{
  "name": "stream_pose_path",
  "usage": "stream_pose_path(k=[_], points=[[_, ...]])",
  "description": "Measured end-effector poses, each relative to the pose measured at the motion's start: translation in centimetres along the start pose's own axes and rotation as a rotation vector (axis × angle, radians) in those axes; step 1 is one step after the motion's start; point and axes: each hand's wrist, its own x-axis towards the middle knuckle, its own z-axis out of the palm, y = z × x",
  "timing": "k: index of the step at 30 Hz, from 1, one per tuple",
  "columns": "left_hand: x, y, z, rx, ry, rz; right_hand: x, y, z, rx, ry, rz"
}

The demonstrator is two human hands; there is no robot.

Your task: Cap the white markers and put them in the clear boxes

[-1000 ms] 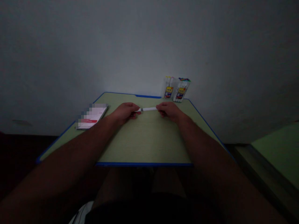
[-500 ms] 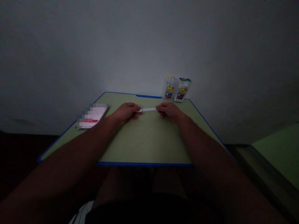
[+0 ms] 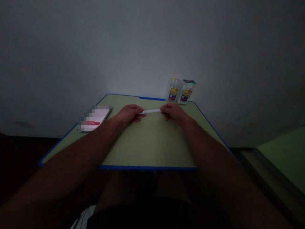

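A white marker pen (image 3: 152, 111) lies level just above the far half of the green desk (image 3: 147, 146). My left hand (image 3: 129, 115) is closed on its left end. My right hand (image 3: 173, 113) is closed on its right end. Both forearms reach out over the desk from the near side. Whether the pen's cap is on or off is hidden by my fingers.
Two clear packs of coloured markers (image 3: 181, 91) stand against the wall at the desk's far right corner. A flat booklet or card (image 3: 94, 119) lies at the left edge. The desk has a blue rim. Another green surface (image 3: 283, 156) shows at the right.
The grey band seen near my left hand a second ago is now hidden, as the pen slid into that end. The hands have hardly moved.
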Motion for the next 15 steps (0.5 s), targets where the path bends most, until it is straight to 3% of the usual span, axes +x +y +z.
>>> stream_pose_path(k=[6, 15], points=[[-0.12, 0.28, 0.09, -0.013, 0.026, -0.020, -0.37, -0.64, 0.01, 0.071, 0.045, 0.005], [0.13, 0.03, -0.15, -0.026, 0.031, -0.012, -0.08, -0.14, -0.23, 0.098, 0.010, -0.068]])
